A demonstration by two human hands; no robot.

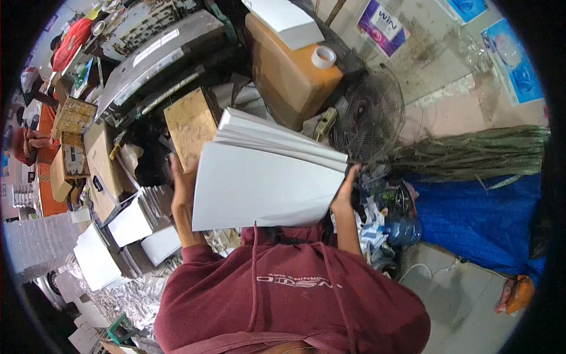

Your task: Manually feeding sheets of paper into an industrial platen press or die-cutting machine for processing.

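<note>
A thick stack of white paper sheets [265, 186] is held up in front of my chest, between both hands. Its sheets are split into several layers that fan apart along the far edge. My left hand [181, 192] grips the stack's left side, thumb up and fingers partly hidden by the paper. At the right edge, my right hand [346, 192] is closed on the same stack, its fingertips near the far right corner. Just beyond the paper is a worn yellowish board [190, 125].
A cardboard box [277, 71] carries white paper and a tape roll [323, 57]. Beside it stands a wire-caged fan [367, 112]. More paper stacks [131, 224] lie at left, below a dark machine [168, 62]. A blue tarp [471, 215] covers the right. Another person [36, 144] is far left.
</note>
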